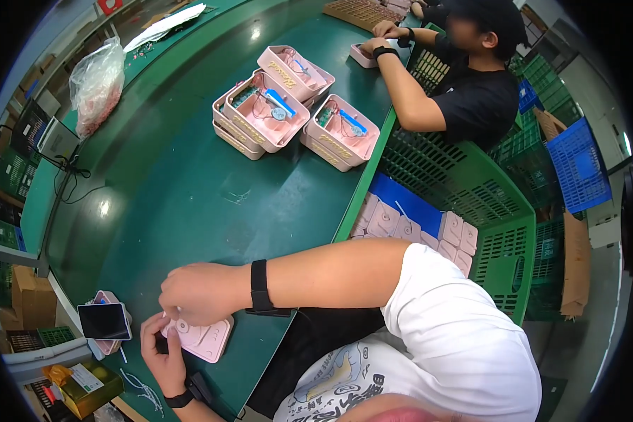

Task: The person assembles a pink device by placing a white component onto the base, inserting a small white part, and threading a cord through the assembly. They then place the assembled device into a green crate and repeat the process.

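Left hand: I see my left hand at the lower left, fingers curled under and around the near end of a flat pink plastic casing panel with rounded corners; it is gripping that panel from below.
Right hand: my right hand reaches across from the right with a black wristband on the forearm; its fingers are bunched and pinched down on the panel's upper left edge. I cannot tell whether a small part sits between the fingertips.
Panel position: the pink panel lies low over the near edge of the green work table, between my two hands, touching both.
Beside my left hand: a small dark-screened device on a pink stand sits just to the left.
Table middle: a cluster of open pink plastic housings with wires and blue parts inside stands well apart from my hands, some stacked.
Far left: a clear plastic bag of small pinkish parts.
Right of table: a green plastic crate holding more pink panels.
Co-worker: a person in a black shirt works at the far end, both hands on another pink piece.
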Motion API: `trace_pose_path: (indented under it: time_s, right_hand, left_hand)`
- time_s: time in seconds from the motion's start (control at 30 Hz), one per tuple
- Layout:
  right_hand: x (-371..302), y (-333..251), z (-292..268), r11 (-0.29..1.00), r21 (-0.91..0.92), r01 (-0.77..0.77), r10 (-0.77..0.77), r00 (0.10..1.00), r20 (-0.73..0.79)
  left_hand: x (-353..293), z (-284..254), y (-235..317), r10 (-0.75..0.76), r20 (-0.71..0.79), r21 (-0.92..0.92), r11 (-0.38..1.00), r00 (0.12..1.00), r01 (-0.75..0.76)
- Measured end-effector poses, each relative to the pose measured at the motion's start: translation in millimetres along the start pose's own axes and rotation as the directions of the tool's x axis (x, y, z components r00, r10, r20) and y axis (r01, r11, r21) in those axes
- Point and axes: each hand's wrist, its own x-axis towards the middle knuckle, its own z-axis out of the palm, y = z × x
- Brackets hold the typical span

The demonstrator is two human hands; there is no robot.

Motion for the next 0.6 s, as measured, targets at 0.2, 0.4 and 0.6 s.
trace_pose_path:
  time_s: [0.2, 0.4, 0.6]
  right_hand:
    - [1, -3, 1, 0.992, 0.066, -0.111, 0.107, 0.992, 0.063]
    - [0, 1, -3, 0.974, 0.185, -0.131, 0.133, 0.991, 0.003]
    - [1, 3, 11, 0.986, 0.127, -0.106, 0.116, 0.991, -0.072]
  left_hand:
    - [-2, 1, -5, 0.014, -0.034, -0.018, 1.000, 0.999, -0.015]
    - [3, -2, 0, 0.016, 0.019, 0.019, 1.000, 1.000, -0.017]
    - [0, -1, 0, 0.045, -0.020, -0.019, 0.999, 0.999, -0.045]
